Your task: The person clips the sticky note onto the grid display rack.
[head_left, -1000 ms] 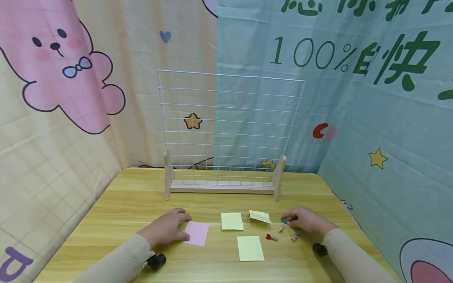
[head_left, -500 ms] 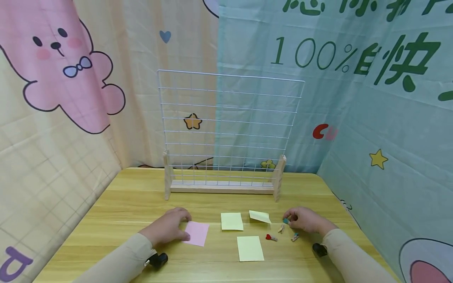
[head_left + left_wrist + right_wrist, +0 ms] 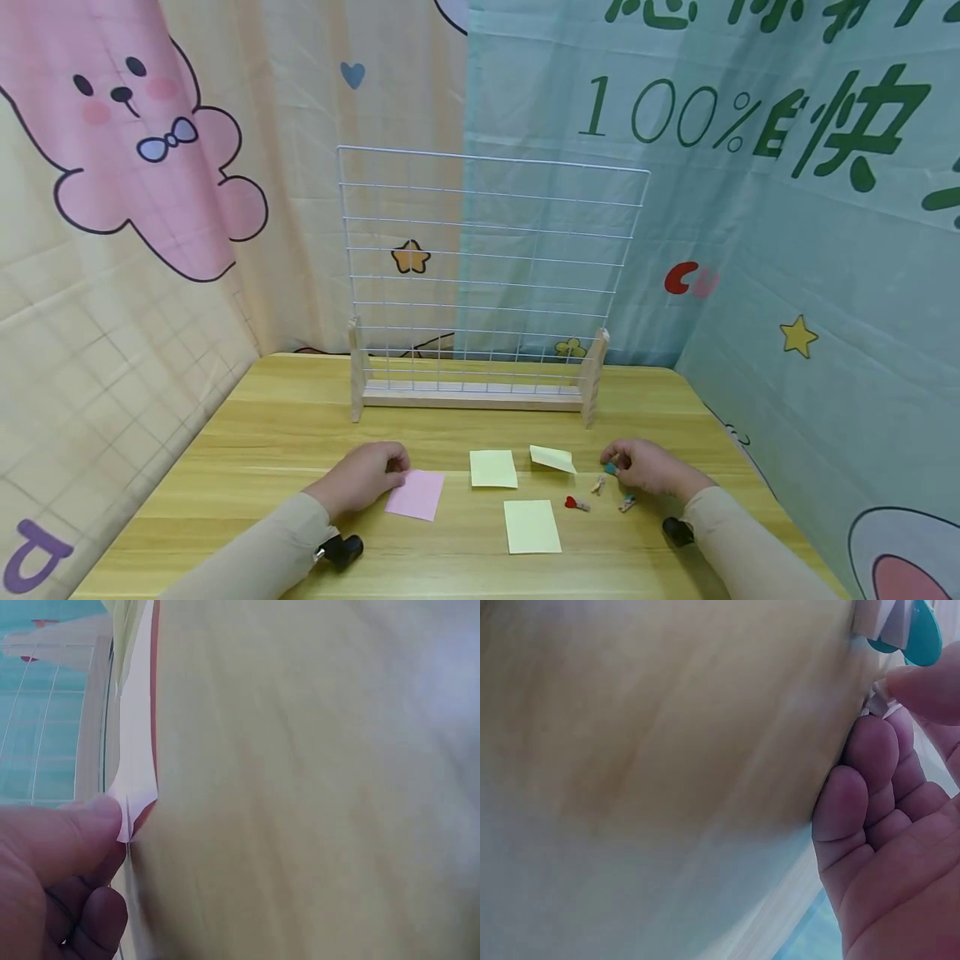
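The thumb and fingers of my left hand pinch the upper left corner of a pink sticky note. In the left wrist view, that sticky note bends upward at the pinched corner. Over on the right, my right hand pinches a small clothespin with a teal decoration. The right wrist view shows a pale end of a clothespin between thumb and fingers, and teal shapes just above the thumb. Close by lie a red-heart clothespin, a plain-looking one and a bluish one.
Three pale yellow sticky notes lie mid-table: one at the back left, a curled one and one in front. Behind them a white wire grid stands in a wooden base. Printed curtains surround the wooden table.
My left hand has shifted slightly right and drawn its thumb and fingers together on the pink sticky note's corner. My right hand stays almost in place, with only small finger movement at the teal clothespin.
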Tool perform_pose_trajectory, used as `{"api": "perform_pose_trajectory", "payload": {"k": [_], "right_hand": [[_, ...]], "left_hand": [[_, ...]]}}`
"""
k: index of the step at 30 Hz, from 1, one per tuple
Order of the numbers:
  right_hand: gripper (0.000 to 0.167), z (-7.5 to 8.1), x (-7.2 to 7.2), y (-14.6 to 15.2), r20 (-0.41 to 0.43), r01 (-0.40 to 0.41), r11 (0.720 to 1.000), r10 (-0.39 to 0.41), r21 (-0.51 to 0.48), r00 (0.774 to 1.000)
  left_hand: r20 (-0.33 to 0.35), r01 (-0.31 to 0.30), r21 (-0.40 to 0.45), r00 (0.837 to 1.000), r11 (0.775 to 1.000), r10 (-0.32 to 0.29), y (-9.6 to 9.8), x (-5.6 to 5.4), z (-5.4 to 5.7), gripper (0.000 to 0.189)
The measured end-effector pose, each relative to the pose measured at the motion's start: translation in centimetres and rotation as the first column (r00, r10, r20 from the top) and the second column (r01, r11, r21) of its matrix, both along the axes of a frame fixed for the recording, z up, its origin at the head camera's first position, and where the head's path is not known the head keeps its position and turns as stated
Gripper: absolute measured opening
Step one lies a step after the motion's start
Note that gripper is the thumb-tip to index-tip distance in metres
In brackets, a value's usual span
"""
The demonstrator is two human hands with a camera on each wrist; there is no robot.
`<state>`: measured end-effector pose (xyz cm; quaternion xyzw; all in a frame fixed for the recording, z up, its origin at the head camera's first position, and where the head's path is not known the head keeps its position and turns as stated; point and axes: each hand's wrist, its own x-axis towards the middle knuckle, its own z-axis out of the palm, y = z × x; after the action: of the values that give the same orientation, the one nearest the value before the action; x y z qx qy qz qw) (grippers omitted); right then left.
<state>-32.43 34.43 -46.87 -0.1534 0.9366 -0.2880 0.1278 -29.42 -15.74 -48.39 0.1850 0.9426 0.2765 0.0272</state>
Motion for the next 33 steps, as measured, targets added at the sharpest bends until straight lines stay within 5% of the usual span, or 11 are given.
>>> {"api": "perform_pose_trajectory", "payload": {"k": [11, 20, 33], "right_hand": [[0.021, -0.7, 0.3, -0.4, 0.024, 0.025, 0.999, -0.024, -0.030, 0.999], [0.021, 0.0, 0.0, 0.2, 0.005, 0.018, 1.000, -0.018, -0.022, 1.000], [0.021, -0.3, -0.1, 0.3, 0.013, 0.000, 0.999, 0.001, -0.041, 1.000]], "left_hand": [[0.069, -0.066, 0.071, 0.996, 0.995, 0.061, -0.2, 0.3, -0.2, 0.008], [0.079, -0.056, 0.101, 0.996, 0.993, 0.048, 0.0, -1.0, 0.1, 0.012], [0.105, -0.101, 0.070, 0.990, 0.992, 0.094, 0.2, -0.7, 0.4, 0.006]]}}
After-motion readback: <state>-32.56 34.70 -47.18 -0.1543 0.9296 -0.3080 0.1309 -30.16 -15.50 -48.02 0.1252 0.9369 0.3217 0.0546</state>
